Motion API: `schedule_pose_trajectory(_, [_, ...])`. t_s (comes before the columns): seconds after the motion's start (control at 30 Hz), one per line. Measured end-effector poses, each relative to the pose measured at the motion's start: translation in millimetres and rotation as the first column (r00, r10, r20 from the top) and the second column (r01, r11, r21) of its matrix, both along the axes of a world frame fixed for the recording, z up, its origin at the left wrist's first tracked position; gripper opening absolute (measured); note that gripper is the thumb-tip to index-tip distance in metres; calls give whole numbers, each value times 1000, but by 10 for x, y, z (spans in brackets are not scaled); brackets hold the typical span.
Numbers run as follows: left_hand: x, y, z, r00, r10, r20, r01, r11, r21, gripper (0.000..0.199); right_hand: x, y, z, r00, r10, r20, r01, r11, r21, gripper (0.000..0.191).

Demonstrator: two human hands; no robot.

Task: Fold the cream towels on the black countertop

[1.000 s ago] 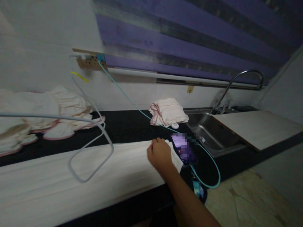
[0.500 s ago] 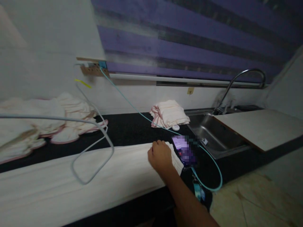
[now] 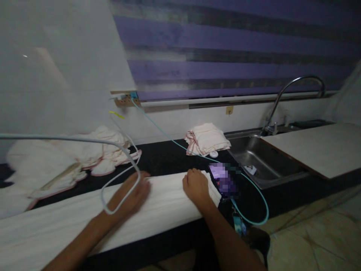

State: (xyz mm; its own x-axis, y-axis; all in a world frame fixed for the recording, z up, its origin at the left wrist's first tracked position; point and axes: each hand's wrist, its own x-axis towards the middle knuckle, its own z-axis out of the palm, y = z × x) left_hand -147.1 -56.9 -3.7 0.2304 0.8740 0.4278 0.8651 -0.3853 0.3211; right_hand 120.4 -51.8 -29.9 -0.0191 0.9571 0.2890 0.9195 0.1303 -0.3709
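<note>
On the counter point(image 3: 169, 160), a long folded cloth point(image 3: 84, 210) runs along the front edge, with the left hand point(image 3: 132, 194) and right hand point(image 3: 196, 186) resting on it, the right at its right end. A phone point(image 3: 222, 180) lies just right of that end, a folded towel stack point(image 3: 207, 138) behind it near the back edge. A heap of cloths point(image 3: 70, 160) sits at the counter's left, and the sink point(image 3: 262, 162) is set in at the right, the tap point(image 3: 293, 98) behind it.

We see both hands on the long white cloth point(image 3: 166, 195) laid along the black counter point(image 3: 166, 158): left hand point(image 3: 132, 195) flat, blurred; right hand point(image 3: 196, 186) closed on the cloth's end. Phone point(image 3: 222, 178) just beside right hand, teal cable point(image 3: 254, 195) looping off it. Folded towels point(image 3: 207, 137) near the sink point(image 3: 262, 162); crumpled pile point(image 3: 64, 162) far left.
</note>
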Motion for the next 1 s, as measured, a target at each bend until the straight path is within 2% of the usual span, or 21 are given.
schedule_pose_trajectory(0.1, [806,380,-201,991,-75,111,86,992,-97,40,20,-14,24,993,-37,-115,42,998,45,27])
schedule_pose_trajectory(0.17, [1254,581,-284,972,-120,205,150,979,-138,34,32,-12,34,984,-49,-171,59,997,56,25])
schedule_pose_trajectory(0.27, [1606,753,-384,923,-247,294,298,944,-144,28,37,5,42,977,-58,-204,68,997,43,23])
schedule_pose_trajectory(0.33, [1637,803,-460,894,-320,315,370,922,-116,25,36,18,47,980,-66,-188,71,997,21,22])
schedule_pose_trajectory(0.47, [1507,832,-560,847,-417,329,462,884,-70,23,19,25,76,995,-30,-98,25,998,-48,20])
schedule_pose_trajectory(0.73, [1462,812,-512,796,-517,315,552,833,-27,18,-61,41,174,990,8,144,12,990,-138,31])
schedule_pose_trajectory(1.0, [1460,818,-541,786,-513,345,554,832,-28,15,-7,35,199,998,10,68,-2,992,-126,27])
